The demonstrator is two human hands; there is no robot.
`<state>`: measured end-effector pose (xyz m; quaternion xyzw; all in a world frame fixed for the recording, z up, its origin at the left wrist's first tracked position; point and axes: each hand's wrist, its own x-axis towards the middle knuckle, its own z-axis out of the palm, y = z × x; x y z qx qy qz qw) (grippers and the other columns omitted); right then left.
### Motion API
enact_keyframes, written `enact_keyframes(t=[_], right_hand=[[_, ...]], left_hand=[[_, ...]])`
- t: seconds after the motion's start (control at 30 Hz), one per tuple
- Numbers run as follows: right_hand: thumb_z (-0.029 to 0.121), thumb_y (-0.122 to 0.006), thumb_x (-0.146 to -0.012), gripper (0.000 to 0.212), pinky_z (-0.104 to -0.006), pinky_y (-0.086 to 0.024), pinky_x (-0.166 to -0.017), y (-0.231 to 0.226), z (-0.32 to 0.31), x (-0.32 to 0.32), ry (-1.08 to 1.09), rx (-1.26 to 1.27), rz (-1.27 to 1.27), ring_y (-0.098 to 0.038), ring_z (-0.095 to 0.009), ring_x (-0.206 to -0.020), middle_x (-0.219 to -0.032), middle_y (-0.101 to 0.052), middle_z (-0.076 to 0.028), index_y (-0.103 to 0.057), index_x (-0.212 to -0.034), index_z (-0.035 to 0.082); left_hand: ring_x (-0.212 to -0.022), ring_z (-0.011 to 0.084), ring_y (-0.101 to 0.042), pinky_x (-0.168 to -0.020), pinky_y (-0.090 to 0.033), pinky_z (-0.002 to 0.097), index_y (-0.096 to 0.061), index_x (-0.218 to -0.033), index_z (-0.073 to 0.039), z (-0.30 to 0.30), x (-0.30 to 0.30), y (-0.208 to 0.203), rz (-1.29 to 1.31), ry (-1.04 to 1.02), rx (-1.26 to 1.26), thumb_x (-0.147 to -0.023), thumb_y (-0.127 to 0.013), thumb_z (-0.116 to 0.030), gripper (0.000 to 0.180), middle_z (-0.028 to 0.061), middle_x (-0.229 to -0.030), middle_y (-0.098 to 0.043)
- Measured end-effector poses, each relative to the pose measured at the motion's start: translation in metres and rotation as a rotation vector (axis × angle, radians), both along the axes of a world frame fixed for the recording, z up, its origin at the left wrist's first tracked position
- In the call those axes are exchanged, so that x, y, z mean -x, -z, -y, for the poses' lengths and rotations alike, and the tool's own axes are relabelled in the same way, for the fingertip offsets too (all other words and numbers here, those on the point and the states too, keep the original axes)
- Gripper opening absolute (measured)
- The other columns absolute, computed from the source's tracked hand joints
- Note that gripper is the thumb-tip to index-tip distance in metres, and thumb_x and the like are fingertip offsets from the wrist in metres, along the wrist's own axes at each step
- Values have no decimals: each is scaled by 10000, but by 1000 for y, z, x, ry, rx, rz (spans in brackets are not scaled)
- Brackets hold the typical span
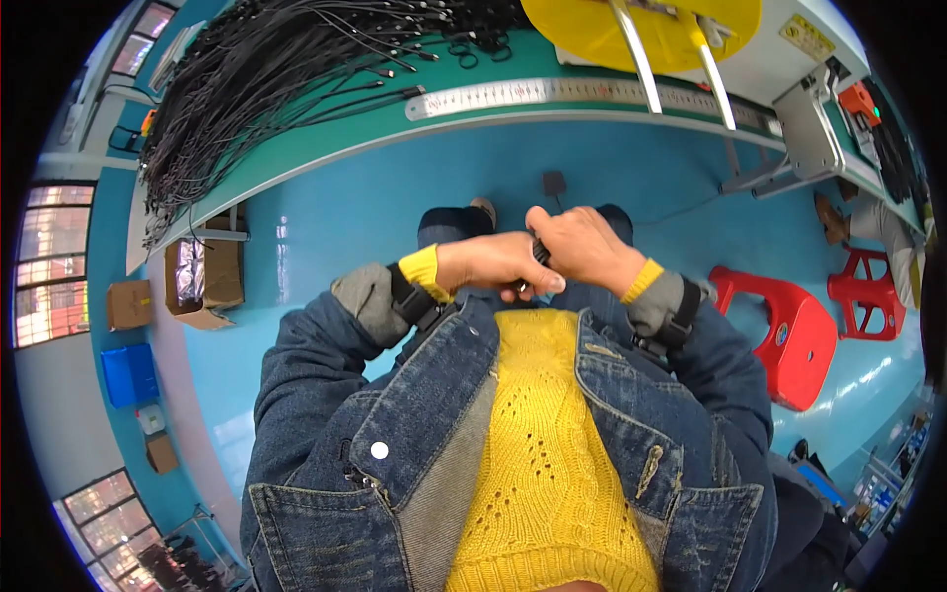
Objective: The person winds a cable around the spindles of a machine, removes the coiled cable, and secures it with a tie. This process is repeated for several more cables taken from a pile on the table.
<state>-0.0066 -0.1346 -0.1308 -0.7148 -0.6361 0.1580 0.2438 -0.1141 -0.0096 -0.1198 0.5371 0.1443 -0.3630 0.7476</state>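
Note:
Both my hands are together in front of my lap, away from the green table. My left hand (493, 264) is closed, with its thumb pointing to the right. Against it, my right hand (589, 247) is curled, fingers bent inward. Between them shows a short stretch of black cable (540, 253), looking coiled or bundled. Most of it is hidden inside the hands. A small shiny piece, perhaps a plug end, shows by the left fingers. On the table ahead lies a large heap of similar black cables (237, 109), many with metal plugs.
A long steel ruler (552, 95) lies along the table's near edge (326, 145). A yellow round disc (651, 30) with metal legs stands at the back. Red stools (789, 345) are at right, an open cardboard box (212, 276) at left. A dark pedal-like block (553, 184) sits on the floor.

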Motion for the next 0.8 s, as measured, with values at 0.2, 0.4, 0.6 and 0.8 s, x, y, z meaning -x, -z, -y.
enact_keyframes(t=[0.2, 0.4, 0.6, 0.8], right_hand=[[79, -554, -674, 173, -410, -469, -572, 17, -7, 14, 253, -138, -724, -600, -360, -653, -671, -603, -187, -584, -831, 13], [98, -575, -682, 210, -407, -466, -575, 24, -37, 10, 157, -24, -303, -599, -357, -663, -688, -605, -189, -582, -876, 18], [129, -616, -692, 221, -386, -459, -583, -19, -80, -9, -152, 44, -84, -591, -331, -688, -742, -612, -139, -583, -894, 43], [132, -604, -739, 124, -408, -458, -641, -35, -176, -65, 395, -348, 411, -570, -327, -722, -789, -594, -117, -577, -830, 52]], left_hand=[[-503, 67, -498, -374, -357, 191, -562, -787, -15, -4, 10, -9, 183, -73, -311, -787, -618, -162, 158, 39, -631, -546], [-501, 54, -448, -388, -340, 184, -537, -779, -19, -24, 17, 8, -34, -174, -112, -823, -551, -131, 121, 27, -645, -513], [-500, 54, -400, -390, -306, 175, -518, -825, -26, -56, 36, 13, -95, -491, -40, -834, -516, -102, 76, 10, -662, -465], [-531, 56, -413, -414, -307, 180, -501, -877, -23, -74, 37, -8, 135, -788, 91, -831, -531, -98, 93, -1, -650, -451]])
